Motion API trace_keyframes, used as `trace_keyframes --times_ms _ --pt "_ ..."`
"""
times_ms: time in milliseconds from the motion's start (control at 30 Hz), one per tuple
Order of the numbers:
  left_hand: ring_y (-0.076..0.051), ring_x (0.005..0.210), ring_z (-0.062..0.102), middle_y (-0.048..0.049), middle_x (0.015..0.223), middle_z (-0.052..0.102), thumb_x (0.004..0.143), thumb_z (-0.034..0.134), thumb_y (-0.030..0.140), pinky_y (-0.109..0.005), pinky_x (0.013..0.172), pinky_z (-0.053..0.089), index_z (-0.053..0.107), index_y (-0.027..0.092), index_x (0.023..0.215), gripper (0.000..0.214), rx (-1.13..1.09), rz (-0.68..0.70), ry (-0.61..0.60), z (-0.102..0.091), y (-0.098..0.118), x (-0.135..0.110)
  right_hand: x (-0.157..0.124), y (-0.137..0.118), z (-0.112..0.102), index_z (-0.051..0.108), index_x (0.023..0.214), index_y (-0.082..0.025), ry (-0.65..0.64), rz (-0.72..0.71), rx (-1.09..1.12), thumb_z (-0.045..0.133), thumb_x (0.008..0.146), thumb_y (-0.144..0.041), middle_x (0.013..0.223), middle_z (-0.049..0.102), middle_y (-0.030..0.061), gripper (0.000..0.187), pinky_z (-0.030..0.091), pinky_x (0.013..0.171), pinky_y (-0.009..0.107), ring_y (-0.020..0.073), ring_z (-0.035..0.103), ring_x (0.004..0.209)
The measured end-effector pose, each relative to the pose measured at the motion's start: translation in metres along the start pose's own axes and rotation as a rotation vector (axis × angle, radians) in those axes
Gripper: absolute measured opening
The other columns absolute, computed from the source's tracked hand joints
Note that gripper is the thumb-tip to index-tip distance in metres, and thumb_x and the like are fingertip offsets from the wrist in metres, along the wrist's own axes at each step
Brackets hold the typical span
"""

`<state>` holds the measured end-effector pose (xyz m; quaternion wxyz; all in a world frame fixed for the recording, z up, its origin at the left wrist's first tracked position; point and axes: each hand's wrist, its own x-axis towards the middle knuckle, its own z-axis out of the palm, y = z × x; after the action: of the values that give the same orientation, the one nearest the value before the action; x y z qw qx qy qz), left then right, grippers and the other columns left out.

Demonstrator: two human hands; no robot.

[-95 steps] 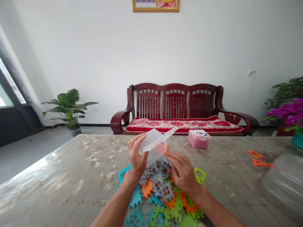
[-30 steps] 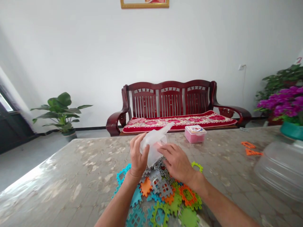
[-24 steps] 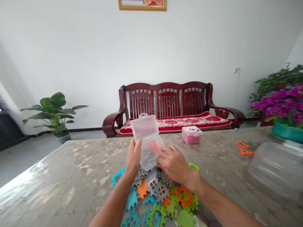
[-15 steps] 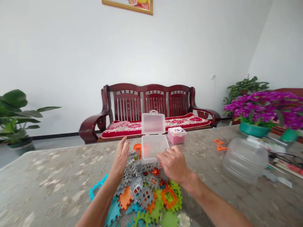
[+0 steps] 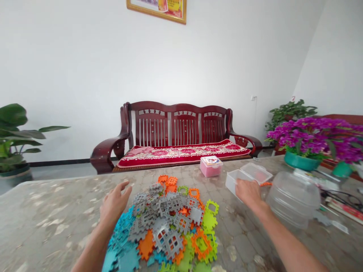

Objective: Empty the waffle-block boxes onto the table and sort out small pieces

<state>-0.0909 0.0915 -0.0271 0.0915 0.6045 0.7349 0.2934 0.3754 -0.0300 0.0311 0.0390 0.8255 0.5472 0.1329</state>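
Your right hand [image 5: 248, 191] lies on the near side of the small clear plastic box [image 5: 233, 178], right of the middle of the frame, on the stone-look desk [image 5: 56, 219]. Its lid [image 5: 256, 172] is flipped open. You cannot tell if the hand grips the box. Your left hand [image 5: 115, 204] is open wide, holding nothing, just left of the heap of coloured toothed plastic tiles [image 5: 170, 223].

Bare worktop [image 5: 56, 215] lies open left of my left hand [image 5: 113, 204]. The tile pile [image 5: 170, 223] blocks the middle. Around my right hand [image 5: 248, 192], the clear box [image 5: 241, 177], pink box [image 5: 211, 166] and clear tub [image 5: 293, 196] crowd close.
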Motion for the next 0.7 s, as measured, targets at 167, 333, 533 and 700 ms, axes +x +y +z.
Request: trace_keyframes --times_ms 167,333,533,700 --pt "-0.039 0.125 0.056 -0.0132 0.135 0.063 0.093 0.034 0.051 -0.054 0.098 0.044 0.063 0.026 0.13 0.053 0.094 -0.04 -0.142 0.006 -0.006 -0.003 0.006 0.01 0.0 0.071 0.104 -0.012 -0.011 0.046 -0.022 0.046 0.089 -0.016 0.104 0.074 0.0179 0.029 0.04 0.087 0.042 0.03 0.069 0.101" --pt "-0.035 0.128 0.054 -0.0132 0.137 0.061 0.094 0.033 0.049 -0.051 0.107 0.038 0.059 0.023 0.135 0.055 0.154 0.043 -0.222 0.017 0.0 -0.015 0.025 -0.014 0.001 0.061 0.126 -0.016 0.23 -0.132 0.087 0.053 0.088 -0.03 0.123 0.067 0.0172 0.041 0.042 0.091 0.041 0.0309 0.062 0.109" --pt "-0.033 0.133 0.048 -0.0088 0.143 0.056 0.094 0.037 0.047 -0.051 0.111 0.033 0.063 0.029 0.13 0.048 0.233 0.14 -0.233 0.02 0.007 -0.027 0.086 -0.06 0.012 0.04 0.148 -0.02 0.219 -0.12 0.36 0.063 0.08 -0.052 0.157 0.034 0.0162 0.079 0.032 0.111 0.046 0.0362 0.034 0.141" --pt "-0.033 0.131 0.05 -0.0089 0.14 0.058 0.094 0.038 0.045 -0.05 0.11 0.034 0.065 0.029 0.127 0.045 0.228 0.159 -0.203 0.024 0.001 -0.025 0.129 -0.072 0.016 0.022 0.156 -0.029 0.021 0.041 0.455 0.058 0.073 -0.076 0.166 0.006 0.013 0.101 0.027 0.111 0.059 0.0427 0.013 0.148"
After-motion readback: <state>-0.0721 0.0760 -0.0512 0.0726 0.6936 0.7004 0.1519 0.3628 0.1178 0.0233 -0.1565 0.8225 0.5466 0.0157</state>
